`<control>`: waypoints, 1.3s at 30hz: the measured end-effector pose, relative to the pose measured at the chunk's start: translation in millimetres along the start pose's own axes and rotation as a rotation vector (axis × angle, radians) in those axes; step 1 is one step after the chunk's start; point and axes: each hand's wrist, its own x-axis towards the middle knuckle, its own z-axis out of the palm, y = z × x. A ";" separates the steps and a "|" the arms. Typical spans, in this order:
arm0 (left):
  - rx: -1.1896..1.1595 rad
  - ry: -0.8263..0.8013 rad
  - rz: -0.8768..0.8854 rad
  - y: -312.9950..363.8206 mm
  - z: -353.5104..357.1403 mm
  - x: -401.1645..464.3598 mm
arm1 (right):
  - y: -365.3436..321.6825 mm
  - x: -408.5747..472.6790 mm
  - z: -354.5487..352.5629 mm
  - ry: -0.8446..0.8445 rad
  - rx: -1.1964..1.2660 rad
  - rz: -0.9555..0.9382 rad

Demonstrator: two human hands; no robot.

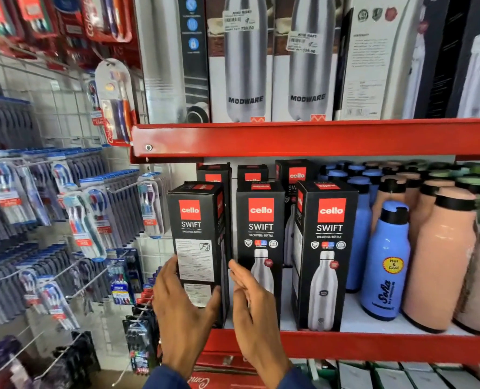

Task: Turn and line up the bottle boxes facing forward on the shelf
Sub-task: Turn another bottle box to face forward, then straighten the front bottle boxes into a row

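The red shelf point(345, 346) runs off the right edge, so its far end is cut off. On its white deck stand three black bottle boxes in the front row: the leftmost box point(198, 242) shows its printed text panel forward, while the middle box point(259, 242) and right box point(327, 248) show the bottle picture. More boxes behind are mostly hidden. The left hand point(182, 310) cups the leftmost box, thumb across its front and fingers on its left side, its grip wrapped around the box. The right hand point(252, 310) is open with fingers straight, at the box's right edge; whether it touches cannot be told.
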 end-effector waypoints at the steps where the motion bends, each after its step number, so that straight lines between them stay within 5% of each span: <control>1: 0.000 -0.029 -0.016 -2.2 2.1 2.1 | -0.9 3.5 4.1 -0.019 0.000 0.014; 13: -0.279 -0.029 -0.115 -27.3 2.4 33.9 | -2.4 18.7 24.4 -0.045 -0.030 0.022; 20: -0.607 -0.258 -0.133 -46.8 -29.8 68.1 | -0.6 18.0 42.7 -0.033 -0.167 0.044; 27: -0.687 -0.463 -0.101 -55.2 -17.7 77.7 | 15.9 25.0 58.3 0.078 -0.184 0.058; 39: -0.673 -0.506 -0.088 -70.7 5.4 58.9 | 41.2 18.3 60.4 0.118 -0.180 0.064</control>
